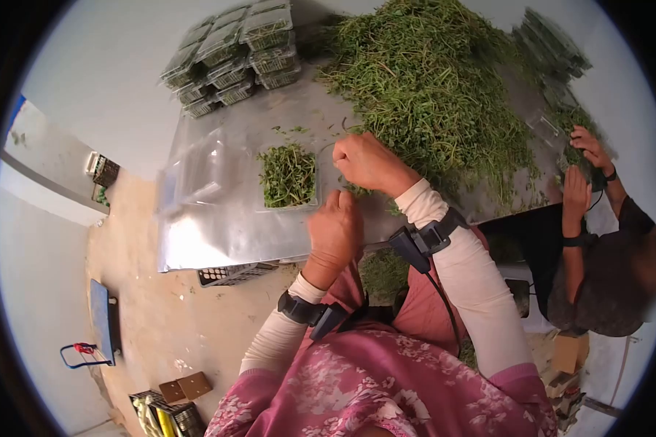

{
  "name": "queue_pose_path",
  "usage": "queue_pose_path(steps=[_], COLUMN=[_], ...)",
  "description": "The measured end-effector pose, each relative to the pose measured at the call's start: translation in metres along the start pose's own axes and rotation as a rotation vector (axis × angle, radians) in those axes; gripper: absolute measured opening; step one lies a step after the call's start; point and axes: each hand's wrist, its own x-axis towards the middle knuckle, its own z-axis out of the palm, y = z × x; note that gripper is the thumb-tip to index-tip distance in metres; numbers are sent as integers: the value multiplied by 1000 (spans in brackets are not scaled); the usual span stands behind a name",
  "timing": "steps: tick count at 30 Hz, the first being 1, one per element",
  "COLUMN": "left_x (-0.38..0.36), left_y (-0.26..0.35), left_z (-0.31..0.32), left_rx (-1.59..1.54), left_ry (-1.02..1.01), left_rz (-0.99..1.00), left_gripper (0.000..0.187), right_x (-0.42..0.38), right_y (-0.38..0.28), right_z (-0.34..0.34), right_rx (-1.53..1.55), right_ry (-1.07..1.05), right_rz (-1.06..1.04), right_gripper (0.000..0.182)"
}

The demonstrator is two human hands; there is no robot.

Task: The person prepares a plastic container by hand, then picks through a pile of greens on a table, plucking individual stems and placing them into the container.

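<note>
A clear plastic box filled with cut green stems and leaves [288,175] lies on the metal table in front of me. Just right of it, my right hand [372,162] is closed, with the fingers curled by a thin clear plastic edge that looks like the box's lid. My left hand [335,229] is closed too, knuckles up, close to the box's near right corner. What its fingers pinch is hidden. Behind my right hand rises a large heap of loose greens [430,87].
Stacked filled boxes [233,54] stand at the table's far left. Empty clear boxes [197,171] lie at the left of the metal table [270,237]. At right, another person's hands [587,167] work by greens. A crate [233,274] sits beneath the table edge; a blue trolley [103,320] stands left.
</note>
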Motion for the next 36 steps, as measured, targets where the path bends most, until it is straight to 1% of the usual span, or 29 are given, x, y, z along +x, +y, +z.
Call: queue_pose_path(steps=[1,4,7,8,11,14,17,20,23,26,29,32,35,36], left_x=[0,-2,-2,-2,-1,-2,-2,-2,-1,0,0,-1,0,0], left_y=[1,1,2,2,2,3,4,4,5,6,6,6,7,6], left_z=[-2,-5,-6,-6,-5,-7,-7,-5,-6,-8,-10,-9,-9,-10], left_rx=[-2,2,-1,-5,-60,-63,-76,-48,-51,1,-9,14,19,14], left_ry=[-15,-49,-66,-70,6,-17,-12,-22,-27,-54,-59,-79,-110,-115], left_rz=[-8,-32,-56,-63,-61,-85,-101,-128,-128,-99,-102,-98,-107,-102], left_gripper=[11,14,15,15,13,13,12,11,10,8,8,10,11,12], right_x=[3,22,38,40,48,47,46,42,41,42,37,34,26,25], right_y=[2,9,7,6,13,8,0,-1,-2,10,-7,-32,-57,-54], right_z=[3,11,16,17,29,31,28,24,7,-8,-27,-22,-15,-8], right_rx=[40,-87,-198,-253,-329,-372,-459,-486,-449,-430,-165,288,291,208], right_ry=[-27,-40,16,-41,-56,-38,-122,-93,-111,27,111,-58,-148,-55], right_rz=[-11,-34,-124,-20,31,44,65,67,94,109,13,107,91,-6], right_gripper=[11,15,19,22,18,16,17,16,15,14,14,16,16,15])
